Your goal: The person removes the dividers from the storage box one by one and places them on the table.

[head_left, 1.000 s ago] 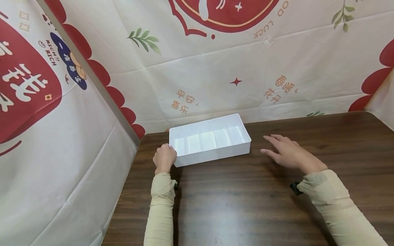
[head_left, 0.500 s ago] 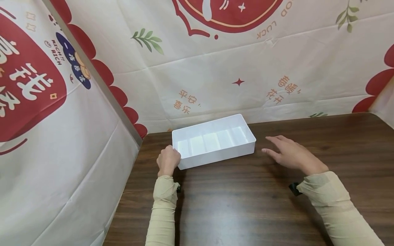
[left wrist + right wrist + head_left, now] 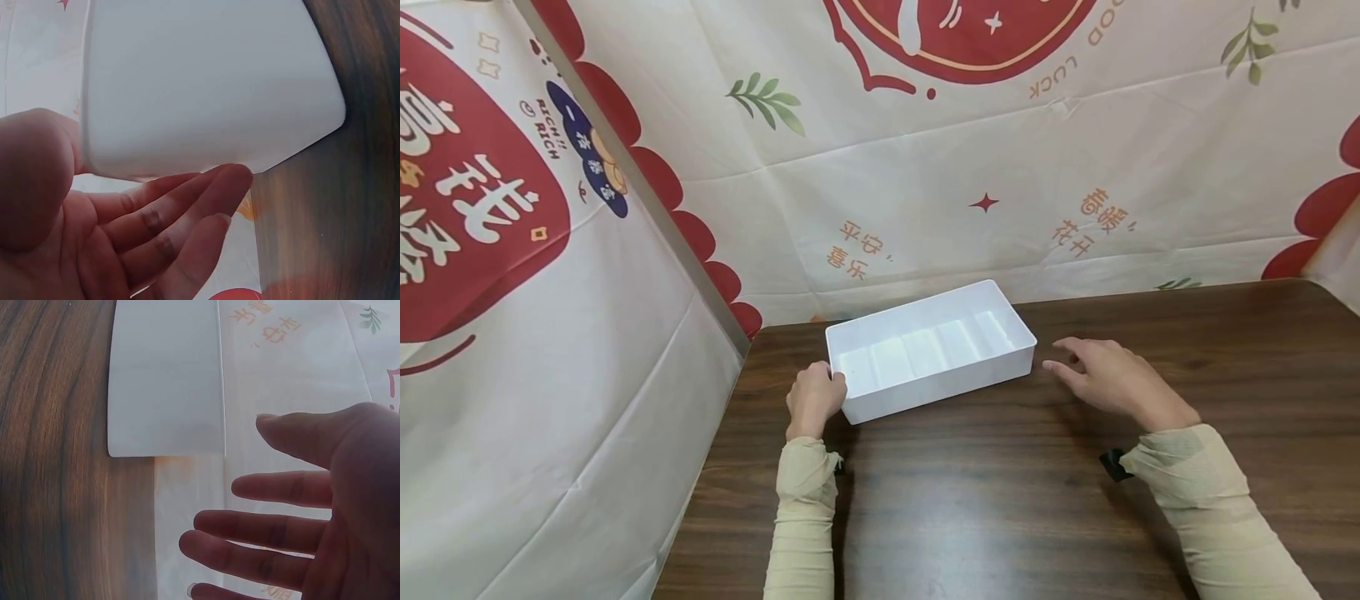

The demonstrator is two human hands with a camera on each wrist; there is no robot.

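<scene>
A white rectangular plastic box (image 3: 940, 385) with an open top sits on the dark wood table, its long side slightly slanted. Shallow bands cross its inner floor, and I see nothing lying in it. My left hand (image 3: 815, 398) grips the box's left end. In the left wrist view, the thumb is over the rim of the box (image 3: 206, 81) and the fingers lie against its outer wall. Just off the right end hovers my right hand (image 3: 1112, 377), apart from the box. Its fingers are spread and loosely extended in the right wrist view, holding nothing.
The brown wood tabletop (image 3: 970, 500) stretches in front of the box and to the right. Behind it hangs a white printed cloth (image 3: 910, 183) with red and orange patterns. Another printed cloth (image 3: 587, 375) closes off the left side, close to my left forearm.
With the left hand on it, the box has slid a little to the right and toward me. The gap to my right hand has narrowed. The head view has shifted slightly.
</scene>
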